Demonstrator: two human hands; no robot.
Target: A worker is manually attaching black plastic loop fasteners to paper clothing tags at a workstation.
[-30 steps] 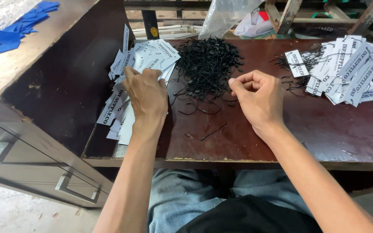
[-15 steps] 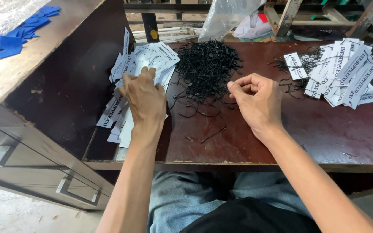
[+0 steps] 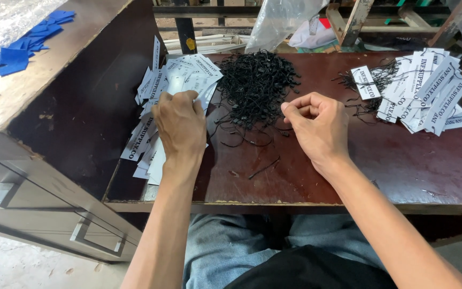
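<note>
Carefully: left hand (image 3: pixel 180 126) flat on white tags (image 3: pixel 159 101) at left of table (image 3: pixel 402 171), grasping nothing. Right hand (image 3: pixel 319 126) pinched shut beside black strings (image 3: pixel 256 85); string inside not visible. Best lifted 1 tag only.

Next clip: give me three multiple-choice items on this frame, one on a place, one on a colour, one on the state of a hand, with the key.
1. Where is the pile of black strings?
A. Between the two heaps of paper tags
B. On the cabinet at the left
C. On the person's lap

2. What colour are the cloth pieces on the cabinet top?
A. Red
B. Blue
C. Yellow

3. How is the right hand held?
A. Flat on the table
B. Fingers curled, tips pinched together
C. Around a bottle

Key: 1 A, the strings lie between the left tags and the right tags. 2 B, they are plainly blue. 3 B, thumb and fingertips meet above the table.
</note>
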